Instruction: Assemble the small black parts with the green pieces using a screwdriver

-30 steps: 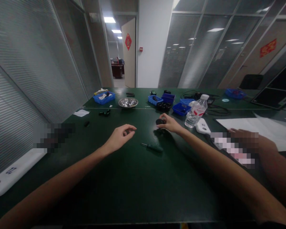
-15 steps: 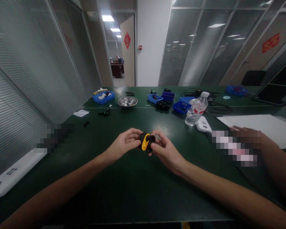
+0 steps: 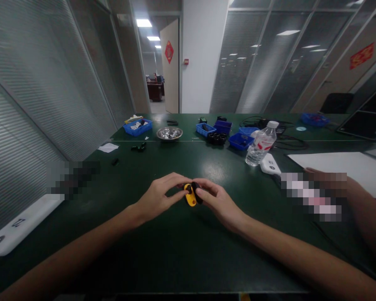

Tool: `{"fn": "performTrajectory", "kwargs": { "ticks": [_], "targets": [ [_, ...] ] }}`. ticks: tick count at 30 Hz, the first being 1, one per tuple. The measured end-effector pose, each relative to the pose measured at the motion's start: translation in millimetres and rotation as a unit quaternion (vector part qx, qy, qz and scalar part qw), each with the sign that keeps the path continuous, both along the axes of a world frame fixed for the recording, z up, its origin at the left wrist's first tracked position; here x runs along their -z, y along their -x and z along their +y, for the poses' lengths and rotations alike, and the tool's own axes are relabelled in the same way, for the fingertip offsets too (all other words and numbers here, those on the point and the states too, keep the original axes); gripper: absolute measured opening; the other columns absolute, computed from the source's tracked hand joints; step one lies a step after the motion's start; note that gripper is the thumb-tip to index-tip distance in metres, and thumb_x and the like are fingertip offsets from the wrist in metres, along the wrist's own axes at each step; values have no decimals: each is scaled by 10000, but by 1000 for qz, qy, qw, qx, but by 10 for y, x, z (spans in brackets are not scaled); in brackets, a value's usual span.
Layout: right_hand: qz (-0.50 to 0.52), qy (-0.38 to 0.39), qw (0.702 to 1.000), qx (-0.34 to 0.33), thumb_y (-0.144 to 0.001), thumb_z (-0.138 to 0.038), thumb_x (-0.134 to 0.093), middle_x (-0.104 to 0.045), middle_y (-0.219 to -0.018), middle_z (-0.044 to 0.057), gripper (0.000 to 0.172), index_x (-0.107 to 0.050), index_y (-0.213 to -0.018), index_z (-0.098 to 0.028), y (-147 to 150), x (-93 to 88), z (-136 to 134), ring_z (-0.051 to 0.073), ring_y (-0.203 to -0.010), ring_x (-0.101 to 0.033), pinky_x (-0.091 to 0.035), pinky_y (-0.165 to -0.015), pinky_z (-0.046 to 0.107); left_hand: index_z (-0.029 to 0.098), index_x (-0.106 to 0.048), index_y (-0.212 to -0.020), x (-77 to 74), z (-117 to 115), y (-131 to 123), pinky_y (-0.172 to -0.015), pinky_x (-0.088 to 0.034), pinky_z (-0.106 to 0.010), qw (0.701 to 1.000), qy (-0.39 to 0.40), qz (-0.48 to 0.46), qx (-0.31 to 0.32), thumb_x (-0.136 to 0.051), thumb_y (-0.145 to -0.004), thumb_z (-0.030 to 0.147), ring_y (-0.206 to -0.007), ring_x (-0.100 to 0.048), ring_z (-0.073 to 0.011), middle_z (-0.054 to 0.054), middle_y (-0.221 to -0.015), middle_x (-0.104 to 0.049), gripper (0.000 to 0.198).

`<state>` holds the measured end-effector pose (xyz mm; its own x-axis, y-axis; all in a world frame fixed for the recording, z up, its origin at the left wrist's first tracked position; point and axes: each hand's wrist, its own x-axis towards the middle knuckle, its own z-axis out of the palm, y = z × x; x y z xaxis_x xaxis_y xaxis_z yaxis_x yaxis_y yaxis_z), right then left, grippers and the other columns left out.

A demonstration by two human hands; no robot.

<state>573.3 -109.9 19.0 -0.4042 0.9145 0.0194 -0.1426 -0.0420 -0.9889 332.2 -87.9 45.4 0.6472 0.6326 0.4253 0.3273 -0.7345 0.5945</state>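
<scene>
A small earbud case (image 3: 191, 200), black outside with a yellow inner face, is held open above the green table. My right hand (image 3: 217, 198) is closed around it from the right, its thumb on the black lid (image 3: 198, 195). From the left, my left hand (image 3: 163, 194) pinches a small black earbud (image 3: 188, 188) at the upper part of the yellow face. Whether the earbud sits in its slot or is lifted out cannot be made out. The left fingertips partly hide the far side of the case.
A water bottle (image 3: 261, 144) stands to the right, near a white device (image 3: 270, 164). Further back are a metal bowl (image 3: 169, 139), blue trays (image 3: 138, 133) and cables (image 3: 288, 144). Another person's arm (image 3: 363, 196) rests at right beside a white board (image 3: 338, 159).
The case has turned in my hands, its yellow face now tilted more toward me. My left hand has shifted from holding the case's side to pinching at the earbud.
</scene>
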Motion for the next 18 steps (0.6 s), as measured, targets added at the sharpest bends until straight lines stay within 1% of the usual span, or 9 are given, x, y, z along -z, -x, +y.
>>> {"fn": "performTrajectory", "kwargs": {
  "ticks": [3,6,9,11,13,15,17,18],
  "targets": [
    [21,35,999,-27,-899,-464,-751,-648,-1230,58,404,-686,-1246,-270,-3,5,6,236,-1124,-624,-540,-931,400,258,-645,-1315,-35,23,26,-981,-531,-378,997,-42,62,12,-561,-1029,229,-1155,-601,-219,-76,-1264,-610,299],
    [19,45,997,-62,-887,-456,-769,-672,-1181,68,419,-693,-1238,-239,-17,0,37,227,-1080,-644,-558,-895,385,245,-684,-1251,-106,47,54,-893,-533,-339,990,-67,125,23,-555,-1033,237,-1065,-605,-210,-79,-1193,-593,253],
    [-9,39,995,-91,-873,-443,-788,-698,-1136,70,406,-712,-1200,-214,-35,-24,56,203,-1022,-655,-558,-861,346,217,-705,-1156,-178,72,57,-842,-523,-319,981,-95,160,55,-564,-1026,234,-1008,-601,-206,-82,-1171,-592,192],
    [-16,46,992,-117,-868,-432,-795,-703,-1121,68,390,-723,-1175,-203,-32,-35,33,195,-1008,-658,-562,-854,334,207,-692,-1139,-235,78,46,-861,-524,-322,978,-95,167,82,-567,-1022,225,-1018,-604,-208,-84,-1189,-599,172],
    [-9,69,987,-143,-865,-428,-799,-700,-1107,60,380,-727,-1159,-199,-9,-35,-17,190,-997,-664,-569,-857,335,207,-679,-1128,-312,57,49,-912,-525,-331,981,-71,150,100,-574,-1020,231,-1066,-609,-214,-82,-1210,-607,152],
    [-6,86,984,-155,-855,-421,-809,-696,-1100,55,370,-728,-1141,-200,21,-26,-63,190,-997,-668,-573,-861,336,215,-666,-1124,-400,9,94,-956,-526,-341,989,-22,99,108,-571,-1028,256,-1122,-614,-217,-79,-1246,-617,142],
    [-14,80,987,-139,-836,-412,-827,-693,-1104,56,367,-726,-1122,-206,25,-18,-39,195,-1002,-671,-576,-861,339,227,-652,-1143,-471,-52,192,-948,-541,-357,995,33,14,90,-558,-1039,308,-1120,-637,-218,-75,-1231,-650,161],
    [-19,62,991,-115,-824,-414,-835,-694,-1101,58,373,-721,-1114,-209,3,-14,22,196,-991,-674,-579,-853,342,232,-647,-1165,-490,-77,255,-922,-555,-366,996,54,-32,66,-561,-1038,344,-1086,-656,-220,-73,-1180,-676,190]
  ]
}}
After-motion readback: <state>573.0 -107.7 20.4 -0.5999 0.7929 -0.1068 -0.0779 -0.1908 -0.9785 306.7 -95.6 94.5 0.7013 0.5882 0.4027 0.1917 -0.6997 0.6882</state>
